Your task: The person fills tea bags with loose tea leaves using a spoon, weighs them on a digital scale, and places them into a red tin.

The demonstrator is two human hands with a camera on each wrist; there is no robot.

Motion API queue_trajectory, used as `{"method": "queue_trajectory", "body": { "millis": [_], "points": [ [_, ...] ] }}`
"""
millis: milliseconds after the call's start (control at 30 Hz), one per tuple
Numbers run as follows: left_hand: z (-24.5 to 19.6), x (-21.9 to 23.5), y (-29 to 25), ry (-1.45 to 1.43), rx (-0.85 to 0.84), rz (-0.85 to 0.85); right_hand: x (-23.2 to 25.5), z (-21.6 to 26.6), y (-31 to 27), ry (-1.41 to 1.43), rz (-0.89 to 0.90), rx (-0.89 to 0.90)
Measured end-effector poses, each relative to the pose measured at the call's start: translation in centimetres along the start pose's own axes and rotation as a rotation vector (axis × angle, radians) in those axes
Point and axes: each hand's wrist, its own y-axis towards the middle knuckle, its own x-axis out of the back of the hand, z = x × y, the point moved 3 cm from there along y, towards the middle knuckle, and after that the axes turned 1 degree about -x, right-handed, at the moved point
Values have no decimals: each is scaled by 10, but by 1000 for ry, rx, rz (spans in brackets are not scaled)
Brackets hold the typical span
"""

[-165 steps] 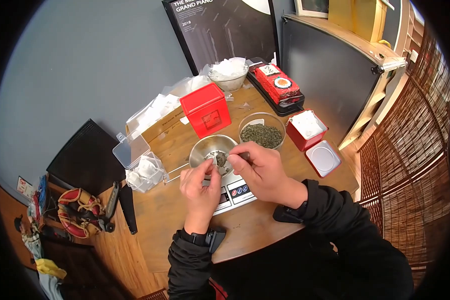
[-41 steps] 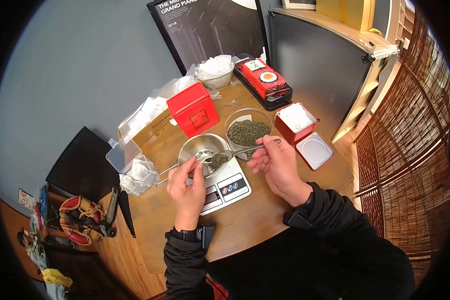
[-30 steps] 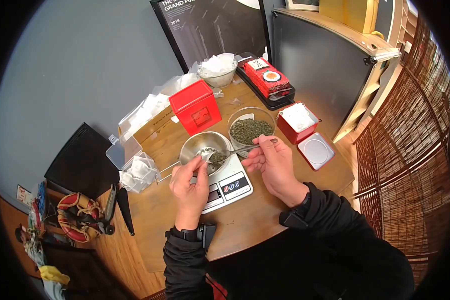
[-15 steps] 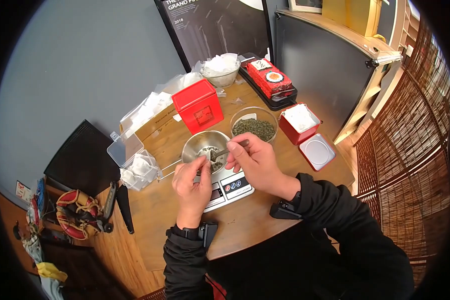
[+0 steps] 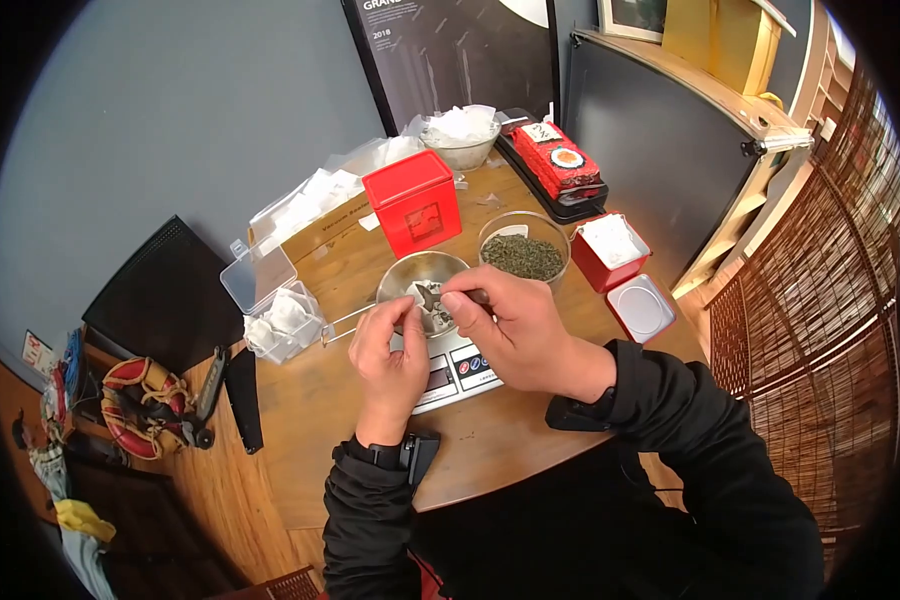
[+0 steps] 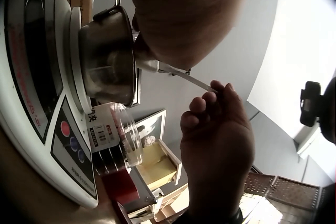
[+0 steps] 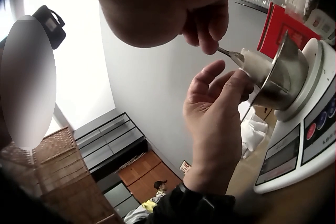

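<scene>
In the head view my left hand (image 5: 388, 365) pinches a small white bag (image 5: 417, 292) above a metal pot (image 5: 394, 280) on a white scale (image 5: 475, 366). My right hand (image 5: 532, 335) grips a metal spoon by its handle, mostly covered by the fingers. The right wrist view shows the spoon (image 7: 231, 55) meeting the mouth of the bag (image 7: 256, 66), held by my left hand (image 7: 215, 121). From the left wrist, the spoon (image 6: 189, 78) slants between both hands. White pieces and dark leaf bits lie in the pot. Behind stands a clear bowl of dried green leaves (image 5: 523, 258).
A red tin (image 5: 415, 205) stands behind the pot. To the right are an open red tin of white bags (image 5: 613, 245) and its lid (image 5: 641, 309). A clear box of white bags (image 5: 285, 325) sits left, and a red package (image 5: 560, 160) lies at the back.
My right hand has come left and turned over, bringing the spoon from beside the bag to its mouth. The heap of leaves seen on the spoon earlier is no longer visible. My left hand keeps its pinch.
</scene>
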Motion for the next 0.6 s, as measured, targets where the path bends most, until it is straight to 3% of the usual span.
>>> {"method": "queue_trajectory", "body": {
  "millis": [233, 300, 467, 600],
  "points": [
    [11, 0, -5, -24, 78, -42, 8, -2, -9, 148, -26, -100],
    [13, 0, -6, -35, 95, -46, 17, -13, -15, 336, -136, -274],
    [17, 1, -7, -19, 112, -68, 64, -54, -24, 284, -370, -270],
    [12, -1, -5, -33, 108, -54, 89, -88, -31, 116, -394, -330]
  ]
}}
